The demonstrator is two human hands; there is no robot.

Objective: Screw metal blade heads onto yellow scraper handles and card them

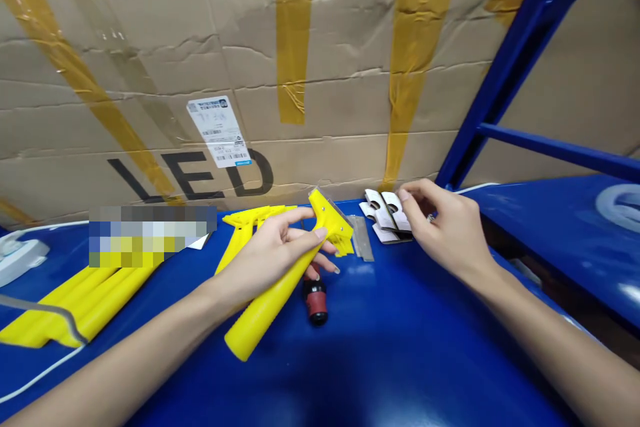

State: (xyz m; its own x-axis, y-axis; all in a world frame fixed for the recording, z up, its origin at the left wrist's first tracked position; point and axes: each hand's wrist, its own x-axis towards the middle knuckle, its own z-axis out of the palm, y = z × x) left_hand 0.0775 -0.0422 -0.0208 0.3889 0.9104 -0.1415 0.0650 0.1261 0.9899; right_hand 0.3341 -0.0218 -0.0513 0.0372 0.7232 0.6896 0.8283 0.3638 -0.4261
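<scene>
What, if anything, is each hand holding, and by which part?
The left hand holds a yellow scraper by its neck, just below the head. The right hand is at the white cards; a grip there cannot be told.

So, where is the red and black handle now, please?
In the head view, the red and black handle lies in the lower middle, on the blue surface, just below the left hand and right of the yellow scraper's grip.

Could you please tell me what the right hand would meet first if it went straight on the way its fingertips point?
Most likely the white card pieces: the right hand has its fingertips at their right edge, perhaps touching them, though depth is hard to judge from one view.
</scene>
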